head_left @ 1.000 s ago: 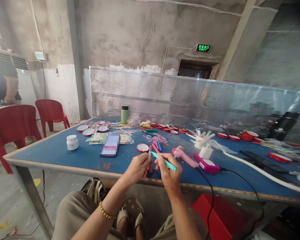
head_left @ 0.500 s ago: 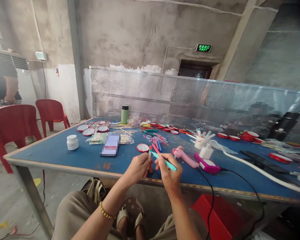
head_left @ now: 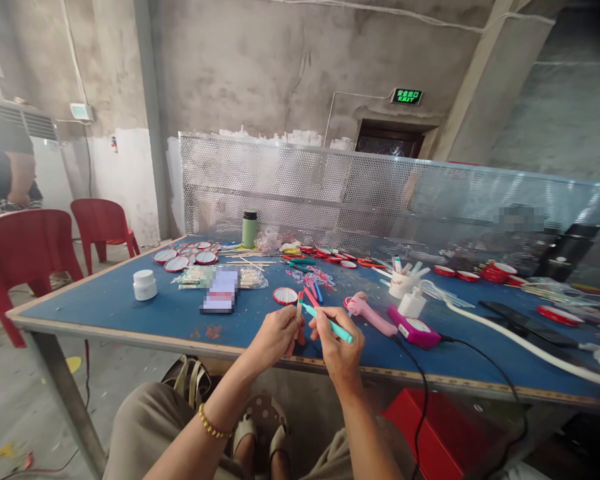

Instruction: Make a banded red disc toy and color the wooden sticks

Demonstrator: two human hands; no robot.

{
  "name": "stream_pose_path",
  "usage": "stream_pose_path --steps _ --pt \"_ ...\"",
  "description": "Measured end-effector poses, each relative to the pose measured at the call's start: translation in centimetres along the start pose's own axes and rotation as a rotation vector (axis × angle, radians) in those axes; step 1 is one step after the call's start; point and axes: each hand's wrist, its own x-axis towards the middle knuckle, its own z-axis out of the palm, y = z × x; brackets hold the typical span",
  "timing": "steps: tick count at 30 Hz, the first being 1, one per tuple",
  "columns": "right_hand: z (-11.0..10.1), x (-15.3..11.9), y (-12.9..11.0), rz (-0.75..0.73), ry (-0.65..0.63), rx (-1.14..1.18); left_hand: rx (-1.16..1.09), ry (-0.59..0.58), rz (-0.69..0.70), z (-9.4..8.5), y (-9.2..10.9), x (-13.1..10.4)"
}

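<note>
My left hand (head_left: 279, 333), with a beaded bracelet at the wrist, pinches a small upright stick (head_left: 301, 301) with red and green colour at its top. In my right hand (head_left: 341, 340) is a turquoise marker (head_left: 341, 331), its tip pointing left at the stick's upper part. Whether tip and stick touch is too small to tell. Just behind the fingers lie a red-rimmed disc (head_left: 285, 295) and a red pen-like piece (head_left: 311, 297). A pink glue gun (head_left: 373, 315) rests to the right of my right hand.
On the blue table (head_left: 170, 325) are a white jar (head_left: 145, 285), a phone (head_left: 221, 291), a green bottle (head_left: 249, 230), a cup of markers (head_left: 401, 283) and a purple box (head_left: 414, 327) with a black cable. A person (head_left: 10, 153) stands at the far left by red chairs.
</note>
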Motion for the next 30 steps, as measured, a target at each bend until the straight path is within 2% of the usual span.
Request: stream_pose_path --steps 10,30 --pt "0.03 -0.14 0.19 -0.011 0.021 -0.002 -0.003 0.001 -0.011 0.02 -0.06 0.12" --pt "-0.07 -0.19 0.11 -0.069 -0.015 0.000 -0.010 0.014 0.015 0.09 -0.17 -0.03"
